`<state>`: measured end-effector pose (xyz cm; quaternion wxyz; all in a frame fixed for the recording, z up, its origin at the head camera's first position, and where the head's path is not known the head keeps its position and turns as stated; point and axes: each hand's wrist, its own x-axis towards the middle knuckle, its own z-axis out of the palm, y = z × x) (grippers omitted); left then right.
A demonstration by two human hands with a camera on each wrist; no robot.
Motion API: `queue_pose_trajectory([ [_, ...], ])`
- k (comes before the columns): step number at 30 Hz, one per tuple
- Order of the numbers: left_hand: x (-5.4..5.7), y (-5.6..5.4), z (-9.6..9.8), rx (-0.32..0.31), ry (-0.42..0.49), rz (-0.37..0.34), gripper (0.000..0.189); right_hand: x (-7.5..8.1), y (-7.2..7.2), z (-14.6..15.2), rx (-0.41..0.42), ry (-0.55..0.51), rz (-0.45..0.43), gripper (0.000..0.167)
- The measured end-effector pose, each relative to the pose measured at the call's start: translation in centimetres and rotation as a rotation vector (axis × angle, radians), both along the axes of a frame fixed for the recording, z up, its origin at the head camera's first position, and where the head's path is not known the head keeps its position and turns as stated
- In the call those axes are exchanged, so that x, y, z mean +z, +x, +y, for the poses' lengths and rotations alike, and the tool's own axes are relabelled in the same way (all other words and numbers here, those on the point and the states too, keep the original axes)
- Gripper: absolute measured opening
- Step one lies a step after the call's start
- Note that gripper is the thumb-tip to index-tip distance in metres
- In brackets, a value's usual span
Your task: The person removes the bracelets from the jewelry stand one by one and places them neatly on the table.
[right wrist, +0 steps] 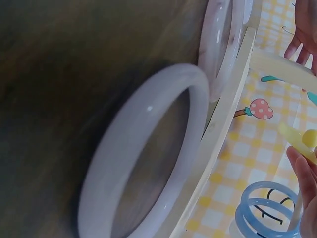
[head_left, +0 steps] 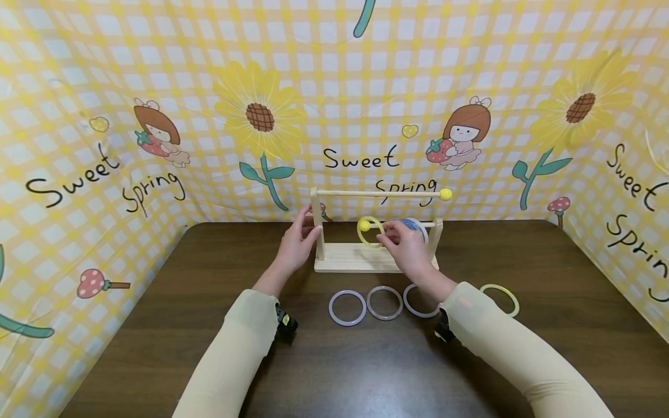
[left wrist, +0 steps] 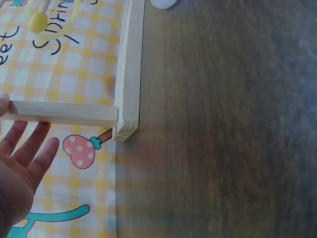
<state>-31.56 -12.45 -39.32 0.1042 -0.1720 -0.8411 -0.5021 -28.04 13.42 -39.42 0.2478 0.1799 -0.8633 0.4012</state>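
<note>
A light wooden stand [head_left: 360,265] with two horizontal rods stands toward the back of the table. My left hand [head_left: 297,248] holds its left post [left wrist: 64,113], thumb on one side and fingers on the other. My right hand [head_left: 410,251] pinches a yellow bangle [right wrist: 293,136] at the yellow ball [head_left: 363,225] ending the lower rod. In the head view the bangle appears around the ball. Blue bangles [right wrist: 242,218] hang on that rod near the right post, partly hidden by my right hand. The upper rod [head_left: 376,193] carries no bangle and ends in another yellow ball [head_left: 445,194].
On the dark wooden table [head_left: 209,348], in front of the stand, lie a lavender bangle [head_left: 347,323], a pinkish one [head_left: 384,318] and a bluish one [head_left: 420,314]. A yellow-green bangle [head_left: 516,302] lies partly behind my right sleeve. A checked cloth [head_left: 334,87] surrounds the table.
</note>
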Motion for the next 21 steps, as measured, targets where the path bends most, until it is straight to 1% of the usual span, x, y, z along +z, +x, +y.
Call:
queue_pose_trajectory([
  [9,-0.1,-0.1,0.1,0.009,-0.005,-0.01,0.05,-0.1,0.6,-0.7,0.079,0.01,0.034,0.013],
  [14,-0.3,-0.1,0.1,0.019,-0.008,-0.02,0.051,0.1,1.0,-0.8,0.108,0.005,0.069,0.014],
  [21,-0.2,-0.1,0.0,0.021,-0.009,-0.017,0.052,0.5,1.6,-0.4,0.15,-0.021,0.076,0.015],
])
